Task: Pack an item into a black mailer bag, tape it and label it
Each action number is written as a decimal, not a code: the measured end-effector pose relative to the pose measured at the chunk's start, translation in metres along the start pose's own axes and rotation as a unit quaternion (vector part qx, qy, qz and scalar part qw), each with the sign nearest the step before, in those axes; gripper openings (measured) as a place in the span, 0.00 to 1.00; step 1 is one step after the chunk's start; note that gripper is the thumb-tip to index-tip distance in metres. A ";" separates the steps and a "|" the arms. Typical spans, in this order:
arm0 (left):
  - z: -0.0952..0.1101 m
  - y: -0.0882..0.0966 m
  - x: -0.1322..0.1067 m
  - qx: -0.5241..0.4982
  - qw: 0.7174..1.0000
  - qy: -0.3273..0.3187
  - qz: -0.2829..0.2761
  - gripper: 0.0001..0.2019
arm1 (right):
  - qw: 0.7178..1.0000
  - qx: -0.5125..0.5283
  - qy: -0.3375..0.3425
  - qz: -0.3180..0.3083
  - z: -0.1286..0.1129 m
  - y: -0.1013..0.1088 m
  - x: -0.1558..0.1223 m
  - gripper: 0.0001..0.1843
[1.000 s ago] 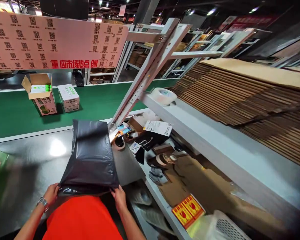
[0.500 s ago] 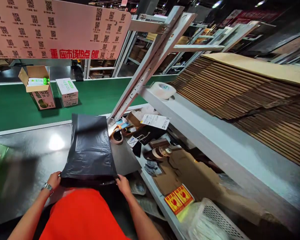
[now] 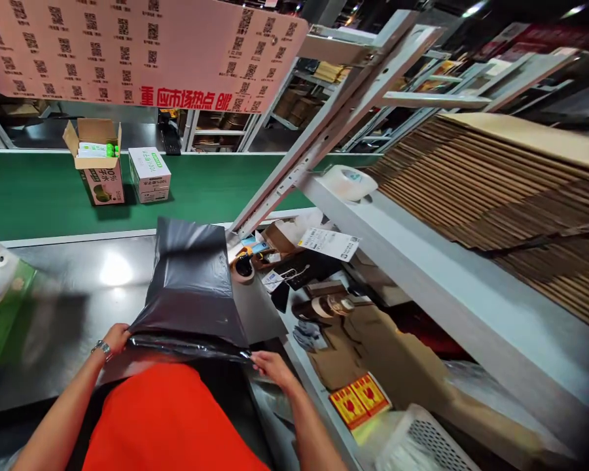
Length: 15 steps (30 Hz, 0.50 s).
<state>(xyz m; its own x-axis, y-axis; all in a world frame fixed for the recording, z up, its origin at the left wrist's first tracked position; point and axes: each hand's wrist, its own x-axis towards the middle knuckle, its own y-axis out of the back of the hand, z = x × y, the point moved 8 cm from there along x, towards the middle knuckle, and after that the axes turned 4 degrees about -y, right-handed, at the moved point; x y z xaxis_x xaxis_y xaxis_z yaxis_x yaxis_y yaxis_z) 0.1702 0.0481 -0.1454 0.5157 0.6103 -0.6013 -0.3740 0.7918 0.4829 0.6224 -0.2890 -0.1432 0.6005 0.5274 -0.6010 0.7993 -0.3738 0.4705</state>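
Black bag (image 3: 190, 288) — near edge now stretched wider between both hands.

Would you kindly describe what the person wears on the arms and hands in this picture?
Both forearms are bare: no sleeves reach them and there are no gloves. The left hand has a silver metal watch with a link band at the wrist. The right hand carries nothing: no watch, ring or band can be seen. An orange-red top shows between the arms.
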 end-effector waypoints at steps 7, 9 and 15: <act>-0.003 0.003 0.002 -0.040 0.999 -0.011 -0.018 0.16 | 0.921 -0.081 0.320 0.208 -0.151 -0.031 -0.037 0.30; -0.001 0.003 0.003 -0.042 0.999 -0.021 -0.021 0.18 | 0.883 -0.136 0.413 0.176 -0.194 -0.089 -0.047 0.29; 0.012 0.001 0.006 -0.036 0.998 -0.056 -0.005 0.24 | 0.932 -0.191 0.302 0.057 -0.135 -0.151 -0.004 0.25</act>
<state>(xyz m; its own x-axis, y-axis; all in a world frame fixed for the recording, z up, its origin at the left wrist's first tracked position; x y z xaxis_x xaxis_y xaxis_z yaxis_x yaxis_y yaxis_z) 0.1816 0.0520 -0.1408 0.6014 0.5989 -0.5288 -0.4209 0.8001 0.4274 0.4957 -0.1315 -0.1245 0.4655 0.8776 -0.1143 0.5952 -0.2149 0.7743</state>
